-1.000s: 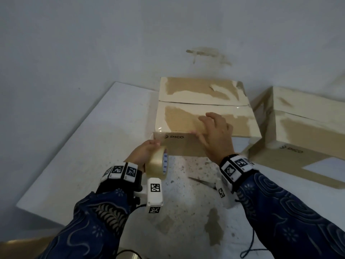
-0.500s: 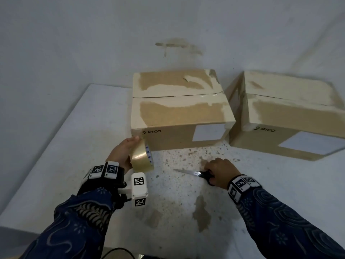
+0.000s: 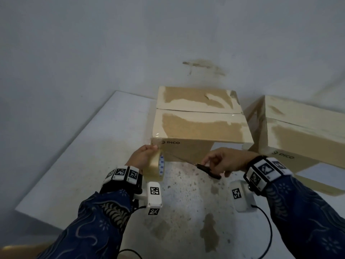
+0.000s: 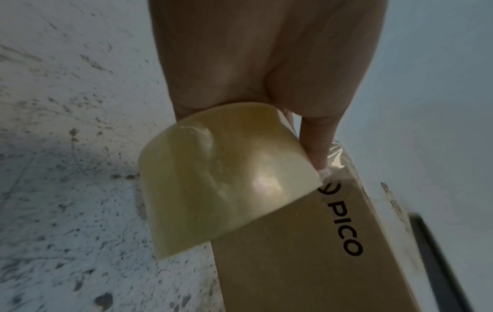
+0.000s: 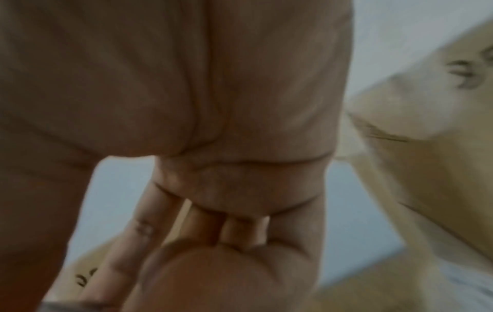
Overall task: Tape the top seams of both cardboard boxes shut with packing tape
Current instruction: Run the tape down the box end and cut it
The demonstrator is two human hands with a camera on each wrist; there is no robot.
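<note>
Now tape roll (image 3: 155, 166) in left hand (image 3: 142, 157), scissors (image 3: 206, 170) prob. right hand (image 3: 226, 160)

Two closed brown cardboard boxes, the left box (image 3: 199, 126) and right box (image 3: 302, 131), stand side by side, near a yellowish packing tape roll (image 3: 155, 166) and black-handled scissors (image 3: 203, 168) held before the left one.

Bare counter (image 3: 78, 156) lies open left of the near box (image 3: 201, 126); right of it, a second box (image 3: 302, 131) blocks passage (narrow gap between).
</note>
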